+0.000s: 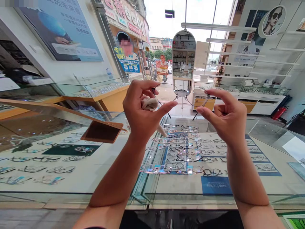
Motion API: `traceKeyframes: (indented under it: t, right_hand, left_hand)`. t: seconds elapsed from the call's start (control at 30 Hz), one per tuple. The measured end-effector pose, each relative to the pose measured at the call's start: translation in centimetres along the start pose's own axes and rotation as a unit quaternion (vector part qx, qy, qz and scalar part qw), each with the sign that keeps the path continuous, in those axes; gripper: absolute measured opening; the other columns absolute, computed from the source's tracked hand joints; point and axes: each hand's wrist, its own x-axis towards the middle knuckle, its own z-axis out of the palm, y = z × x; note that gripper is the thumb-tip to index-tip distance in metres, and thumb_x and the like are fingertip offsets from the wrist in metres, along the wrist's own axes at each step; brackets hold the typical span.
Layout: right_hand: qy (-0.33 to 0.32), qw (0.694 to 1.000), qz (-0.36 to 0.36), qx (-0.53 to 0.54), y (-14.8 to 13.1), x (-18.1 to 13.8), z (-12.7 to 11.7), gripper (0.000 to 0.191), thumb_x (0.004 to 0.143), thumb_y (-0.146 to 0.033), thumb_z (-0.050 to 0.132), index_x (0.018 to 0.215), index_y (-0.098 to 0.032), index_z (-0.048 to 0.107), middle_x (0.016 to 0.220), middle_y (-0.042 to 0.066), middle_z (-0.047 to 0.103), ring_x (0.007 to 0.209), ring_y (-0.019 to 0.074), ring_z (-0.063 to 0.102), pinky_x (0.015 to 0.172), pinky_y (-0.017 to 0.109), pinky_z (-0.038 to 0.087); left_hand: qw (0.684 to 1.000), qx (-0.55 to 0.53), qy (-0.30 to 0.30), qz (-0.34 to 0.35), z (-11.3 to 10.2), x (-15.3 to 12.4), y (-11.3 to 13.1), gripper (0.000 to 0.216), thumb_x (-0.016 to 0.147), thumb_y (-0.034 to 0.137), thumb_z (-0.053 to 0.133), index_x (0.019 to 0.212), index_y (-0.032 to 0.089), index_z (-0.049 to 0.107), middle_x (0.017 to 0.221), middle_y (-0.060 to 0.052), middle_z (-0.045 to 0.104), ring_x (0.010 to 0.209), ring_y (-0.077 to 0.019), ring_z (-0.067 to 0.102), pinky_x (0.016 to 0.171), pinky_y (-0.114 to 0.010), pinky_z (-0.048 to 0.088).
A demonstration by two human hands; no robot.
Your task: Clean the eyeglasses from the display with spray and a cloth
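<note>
A pair of thin-rimmed eyeglasses (180, 93) is held up in front of me, above the glass display counter. My left hand (145, 106) grips its left end with the fingers, and a crumpled pale cloth (149, 103) is tucked in the same hand. Part of the cloth hangs below the palm. On the other side, my right hand (225, 114) pinches the right end of the frame between thumb and forefinger. The temples point down and away from me, their dark tips showing below the lenses.
Under the glass counter (164, 189) lie rows of eyeglasses (182, 148). A brown wooden tray (102, 131) rests at the left. Beyond stand an arched mirror (184, 60), white wall shelves (234, 54) and a red fire extinguisher (279, 113).
</note>
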Motion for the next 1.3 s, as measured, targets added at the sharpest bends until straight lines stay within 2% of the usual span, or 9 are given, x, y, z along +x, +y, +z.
traceKeyframes:
  t: [0.23,0.47,0.57,0.77,0.97,1.13,1.3]
  right_hand:
    - [0.022,0.999,-0.006,-0.025,0.3,0.1,0.0,0.047,0.085,-0.055,0.082,0.120,-0.024,0.077,0.052,-0.012,0.026,0.050,0.0093,0.023,0.052,0.028,0.031]
    - [0.000,0.999,-0.016,-0.043,1.0,0.4,-0.7,0.049,0.087,-0.057,0.079,0.122,-0.023,0.078,0.053,-0.011,0.027,0.051,0.0099,0.024,0.055,0.029,0.033]
    - [-0.011,0.998,-0.026,-0.058,1.1,0.5,-0.8,0.048,0.088,-0.056,0.079,0.121,-0.022,0.078,0.053,-0.011,0.027,0.052,0.0101,0.026,0.056,0.030,0.034]
    - [-0.028,0.997,-0.027,-0.063,1.0,0.4,-0.5,0.043,0.089,-0.054,0.078,0.118,-0.022,0.074,0.053,-0.012,0.029,0.050,0.0102,0.029,0.055,0.029,0.033]
    - [-0.043,0.999,-0.009,-0.019,0.9,0.3,-0.3,0.042,0.089,-0.053,0.078,0.117,-0.025,0.065,0.052,-0.015,0.026,0.045,0.0087,0.025,0.051,0.027,0.029]
    - [-0.051,0.998,-0.003,-0.024,0.9,0.5,-0.5,0.039,0.088,-0.053,0.079,0.110,-0.024,0.066,0.051,-0.015,0.027,0.045,0.0077,0.025,0.052,0.027,0.028]
    - [-0.048,0.998,-0.002,-0.028,1.1,0.6,-0.4,0.038,0.087,-0.052,0.080,0.108,-0.023,0.068,0.052,-0.015,0.026,0.047,0.0078,0.025,0.054,0.027,0.030]
  left_hand:
    - [1.000,0.007,-0.009,0.028,-0.3,0.2,-0.2,0.057,0.065,0.058,0.097,0.112,0.035,0.075,0.092,0.001,0.071,0.070,-0.0152,0.061,0.058,-0.034,0.047]
    - [0.995,-0.008,-0.096,0.012,-1.4,0.7,-0.4,0.046,0.075,0.057,0.093,0.111,0.033,0.076,0.086,0.004,0.074,0.063,-0.0107,0.056,0.053,-0.032,0.042]
    - [0.995,-0.006,-0.098,-0.006,-1.6,0.8,-0.4,0.046,0.073,0.055,0.094,0.109,0.033,0.077,0.082,0.004,0.072,0.064,-0.0111,0.056,0.054,-0.032,0.042]
    - [0.993,-0.031,-0.104,0.056,-1.6,1.0,-1.1,0.052,0.069,0.049,0.098,0.112,0.028,0.077,0.081,0.005,0.072,0.061,-0.0078,0.055,0.049,-0.029,0.037]
    - [0.995,-0.021,-0.099,0.000,-1.3,0.8,-0.1,0.047,0.071,0.051,0.096,0.110,0.032,0.077,0.081,0.004,0.072,0.061,-0.0100,0.054,0.050,-0.029,0.039]
    - [0.994,-0.045,-0.089,0.053,-1.1,0.7,-0.4,0.054,0.067,0.050,0.099,0.112,0.030,0.077,0.078,0.005,0.070,0.059,-0.0089,0.055,0.047,-0.028,0.038]
    - [0.994,-0.052,-0.090,0.018,-0.9,0.4,-0.3,0.053,0.070,0.051,0.097,0.113,0.031,0.075,0.082,0.004,0.072,0.060,-0.0102,0.058,0.050,-0.027,0.041]
